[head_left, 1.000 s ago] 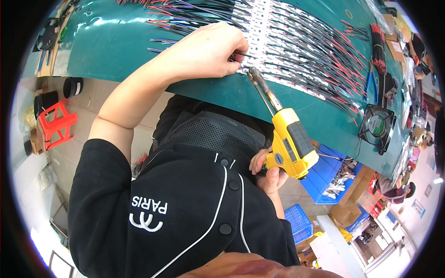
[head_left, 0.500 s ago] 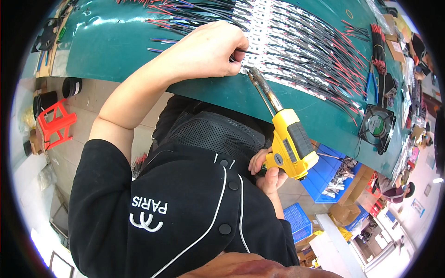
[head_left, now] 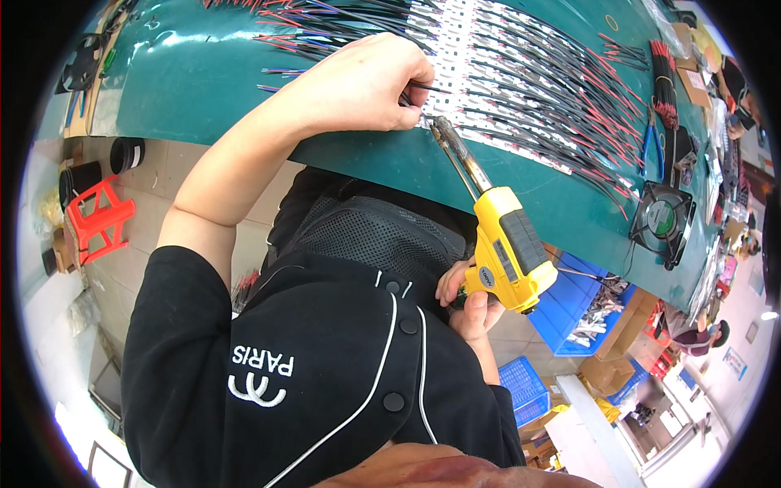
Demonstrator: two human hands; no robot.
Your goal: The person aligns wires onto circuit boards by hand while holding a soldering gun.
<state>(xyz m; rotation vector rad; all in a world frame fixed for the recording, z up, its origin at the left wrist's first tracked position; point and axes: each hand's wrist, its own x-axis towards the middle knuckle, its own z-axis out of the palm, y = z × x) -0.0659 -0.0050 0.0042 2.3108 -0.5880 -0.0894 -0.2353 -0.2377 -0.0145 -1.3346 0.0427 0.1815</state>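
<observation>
My left hand (head_left: 368, 85) is at the table's near edge, its fingers pinched on a black wire (head_left: 429, 87) that reaches over the white circuit-board strips (head_left: 454, 50). My right hand (head_left: 473, 315) is wrapped round the grip of a yellow and black soldering gun (head_left: 503, 250). The gun points up and to the left, and its dark metal tip (head_left: 443, 130) is close to the left fingertips, beside the nearest strip. Whether the tip touches the strip is hard to tell. Many black wires with red ends fan out from the strips to the right.
The green table (head_left: 195, 89) carries a small black fan (head_left: 663, 221), blue-handled pliers (head_left: 653, 150) and a tied wire bundle (head_left: 664, 85) at the right. A blue bin (head_left: 561, 317) with white pieces stands below its edge. A red stool (head_left: 99, 215) is on the floor at the left.
The soldering gun and its tip have shifted very slightly up and to the left. My left hand has risen a touch, with the black wire still pinched.
</observation>
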